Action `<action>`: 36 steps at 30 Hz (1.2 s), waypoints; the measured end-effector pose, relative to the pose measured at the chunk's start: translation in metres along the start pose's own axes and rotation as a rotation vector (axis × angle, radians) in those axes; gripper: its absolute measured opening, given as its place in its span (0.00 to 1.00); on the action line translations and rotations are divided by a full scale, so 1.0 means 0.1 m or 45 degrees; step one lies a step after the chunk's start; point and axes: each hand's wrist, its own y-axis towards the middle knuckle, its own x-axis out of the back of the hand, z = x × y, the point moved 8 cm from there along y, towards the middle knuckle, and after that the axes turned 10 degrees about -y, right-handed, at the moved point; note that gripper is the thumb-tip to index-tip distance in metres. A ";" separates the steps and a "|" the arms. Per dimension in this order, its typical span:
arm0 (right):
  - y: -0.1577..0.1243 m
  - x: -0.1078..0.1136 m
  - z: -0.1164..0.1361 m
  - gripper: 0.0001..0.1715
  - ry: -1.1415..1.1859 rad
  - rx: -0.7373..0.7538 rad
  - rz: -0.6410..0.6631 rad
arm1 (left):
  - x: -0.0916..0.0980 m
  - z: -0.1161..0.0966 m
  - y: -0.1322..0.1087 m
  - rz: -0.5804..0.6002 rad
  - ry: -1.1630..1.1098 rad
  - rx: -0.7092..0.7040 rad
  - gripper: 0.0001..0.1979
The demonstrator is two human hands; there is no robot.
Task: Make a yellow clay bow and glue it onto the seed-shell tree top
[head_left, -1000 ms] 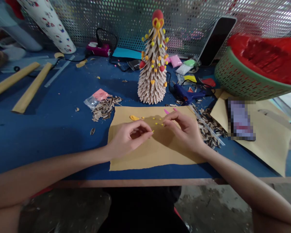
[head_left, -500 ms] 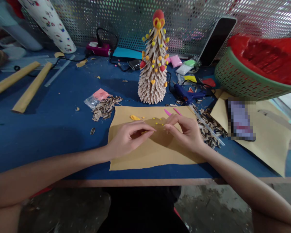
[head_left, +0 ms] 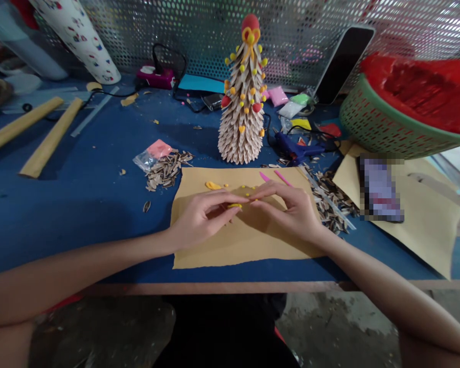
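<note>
Over the tan paper sheet [head_left: 210, 255], my left hand [head_left: 203, 214] pinches a small lump of yellow modelling clay [head_left: 235, 205] between thumb and fingers. Opposite it, fingertips almost touching, my right hand [head_left: 291, 207] is closed in a pinch; a tiny yellow bit of clay [head_left: 256, 200] shows between its thumb and index finger. Small yellow clay balls [head_left: 247, 194] lie on the paper just beyond the fingertips. A flattened orange-yellow clay piece [head_left: 213, 185] rests near the sheet's far edge. Behind the paper stands a cone-shaped tree [head_left: 240, 122] of overlapping seed shells, dotted with coloured balls.
Seed shells lie in piles left [head_left: 164, 171] and right [head_left: 329, 204] of the paper. Pink tools [head_left: 281, 178] sit at its far right. Beyond are a blue glue gun [head_left: 297, 148], clay packets [head_left: 278, 96], a leaning phone [head_left: 343, 66] and a green basket [head_left: 391, 120].
My right hand has shifted left and its fingers have come up against my left fingertips. More of the yellow clay in my left hand now shows.
</note>
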 end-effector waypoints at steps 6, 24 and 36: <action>-0.01 0.00 -0.03 0.02 0.009 -0.019 -0.036 | 0.01 -0.01 -0.01 0.006 0.019 -0.047 0.11; 0.01 0.03 0.01 0.02 -0.065 0.035 -0.038 | 0.03 0.00 0.02 -0.061 0.009 0.022 0.10; 0.00 0.02 0.03 0.02 -0.103 0.066 -0.032 | 0.04 -0.01 0.01 -0.076 0.047 -0.011 0.10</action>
